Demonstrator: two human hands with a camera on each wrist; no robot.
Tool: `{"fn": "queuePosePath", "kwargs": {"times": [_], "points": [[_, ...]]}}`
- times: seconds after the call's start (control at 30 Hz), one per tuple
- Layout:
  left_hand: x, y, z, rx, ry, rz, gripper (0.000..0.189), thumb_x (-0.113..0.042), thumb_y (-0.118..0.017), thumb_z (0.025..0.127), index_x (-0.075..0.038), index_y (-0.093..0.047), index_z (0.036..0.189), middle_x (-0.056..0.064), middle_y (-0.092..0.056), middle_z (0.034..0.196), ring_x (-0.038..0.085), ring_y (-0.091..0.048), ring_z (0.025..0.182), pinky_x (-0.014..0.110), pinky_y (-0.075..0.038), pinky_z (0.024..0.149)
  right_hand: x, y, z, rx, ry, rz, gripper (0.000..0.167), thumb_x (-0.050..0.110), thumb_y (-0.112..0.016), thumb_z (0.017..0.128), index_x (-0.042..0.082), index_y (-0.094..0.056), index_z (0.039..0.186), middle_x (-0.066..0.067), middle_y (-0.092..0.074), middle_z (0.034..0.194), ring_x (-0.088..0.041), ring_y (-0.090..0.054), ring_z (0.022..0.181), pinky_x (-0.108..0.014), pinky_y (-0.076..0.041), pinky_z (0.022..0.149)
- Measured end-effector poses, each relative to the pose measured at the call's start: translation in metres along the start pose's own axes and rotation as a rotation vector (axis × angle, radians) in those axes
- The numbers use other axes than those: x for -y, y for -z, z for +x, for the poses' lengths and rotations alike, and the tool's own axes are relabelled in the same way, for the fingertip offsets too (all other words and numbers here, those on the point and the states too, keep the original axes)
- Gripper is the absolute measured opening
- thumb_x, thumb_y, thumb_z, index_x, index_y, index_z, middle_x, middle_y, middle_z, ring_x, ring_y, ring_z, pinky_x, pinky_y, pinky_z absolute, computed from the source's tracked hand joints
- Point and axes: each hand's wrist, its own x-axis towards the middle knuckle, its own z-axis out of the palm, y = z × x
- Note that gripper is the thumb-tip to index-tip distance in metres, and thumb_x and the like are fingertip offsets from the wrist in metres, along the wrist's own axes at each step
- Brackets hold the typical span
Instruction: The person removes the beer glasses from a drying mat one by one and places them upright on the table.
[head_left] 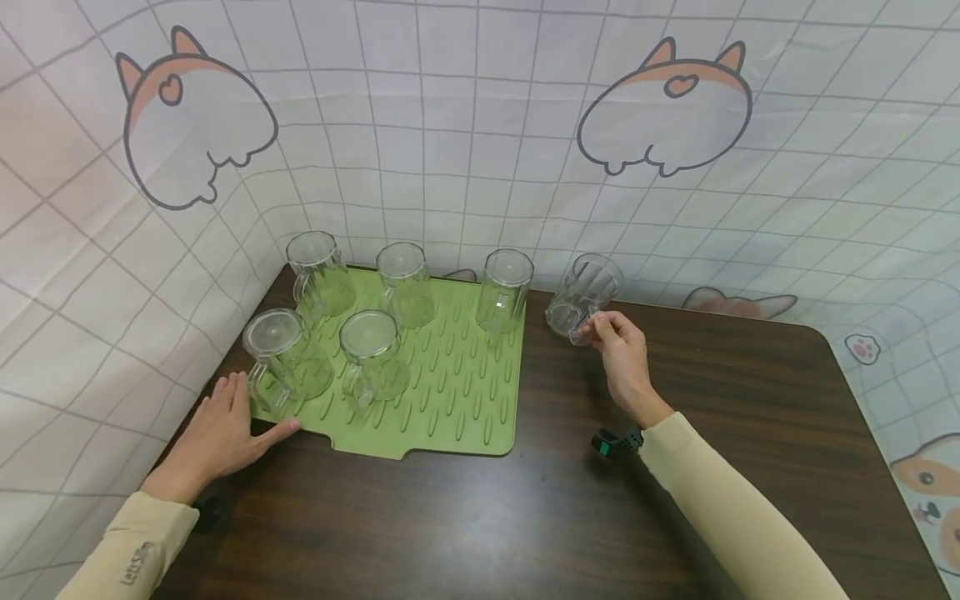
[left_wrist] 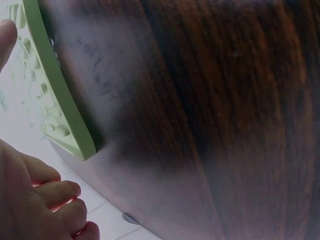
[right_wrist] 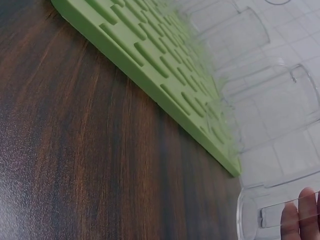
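My right hand [head_left: 625, 354] pinched the handle of a clear glass mug [head_left: 588, 287] just beyond the right edge of the green mat [head_left: 459, 427]. The mug's long axis ran mostly upward, its upper end leaning right and away in the head view, and its handle pointed towards me. I couldn't tell whether its lower end touched the surface [head_left: 465, 521]. My left hand [head_left: 221, 433] lay spread at the mat's near left corner, fingers extended, thumb along the front edge. Five similar mugs [head_left: 375, 367] stood on the ridged mat, three along the back and two nearer me on the left. The surface was dark wood grain with a rounded far right corner; behind it hung white cloth [head_left: 450, 108] printed with grid lines and cartoon animals.
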Motion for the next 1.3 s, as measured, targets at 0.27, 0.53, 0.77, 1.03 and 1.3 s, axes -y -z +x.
{"fn": "queuePosePath", "kwargs": {"times": [0.27, 0.53, 0.77, 1.03, 1.3], "points": [[0.0, -0.004, 0.0, 0.019, 0.004, -0.002, 0.127, -0.072, -0.057, 0.094, 0.028, -0.006, 0.152, 0.054, -0.01, 0.157, 0.068, -0.012, 0.148, 0.076, -0.018, 0.12, -0.002, 0.0, 0.0, -0.001, -0.001, -0.032, 0.025, 0.019, -0.049, 0.111, -0.004, -0.059, 0.105, 0.007, -0.065, 0.09, -0.009, -0.068, 0.091, -0.023, -0.057, 0.091], [0.002, -0.008, -0.001, 0.042, 0.002, 0.009, 0.124, -0.073, -0.055, 0.095, 0.028, -0.012, 0.152, 0.053, -0.01, 0.158, 0.067, -0.013, 0.148, 0.076, -0.018, 0.121, -0.002, -0.001, 0.001, 0.014, -0.009, -0.087, 0.033, 0.021, -0.047, 0.111, -0.011, -0.057, 0.115, 0.005, -0.064, 0.094, -0.009, -0.066, 0.093, -0.022, -0.056, 0.092], [0.003, -0.009, 0.0, 0.039, 0.001, -0.002, 0.124, -0.072, -0.055, 0.095, 0.028, -0.01, 0.152, 0.052, -0.011, 0.158, 0.067, -0.013, 0.148, 0.076, -0.019, 0.12, -0.002, -0.003, 0.003, 0.014, -0.003, -0.136, 0.035, 0.024, -0.049, 0.111, -0.01, -0.058, 0.117, 0.007, -0.063, 0.095, -0.005, -0.065, 0.092, -0.019, -0.056, 0.09], [0.002, -0.013, 0.003, 0.022, 0.0, -0.019, 0.123, -0.071, -0.055, 0.096, 0.027, -0.006, 0.152, 0.054, -0.012, 0.157, 0.067, -0.015, 0.148, 0.076, -0.02, 0.119, -0.003, -0.005, 0.005, 0.01, 0.006, -0.216, 0.037, 0.031, -0.052, 0.11, -0.005, -0.063, 0.111, 0.011, -0.065, 0.088, -0.006, -0.063, 0.091, -0.023, -0.054, 0.089], [-0.002, -0.013, 0.004, 0.02, 0.002, -0.045, 0.123, -0.07, -0.053, 0.097, 0.026, -0.001, 0.153, 0.053, -0.009, 0.158, 0.067, -0.012, 0.149, 0.076, -0.018, 0.12, -0.001, -0.005, 0.004, 0.018, 0.008, -0.255, 0.041, 0.033, -0.054, 0.109, -0.006, -0.065, 0.114, 0.007, -0.067, 0.093, -0.005, -0.065, 0.091, -0.021, -0.055, 0.09]]}}
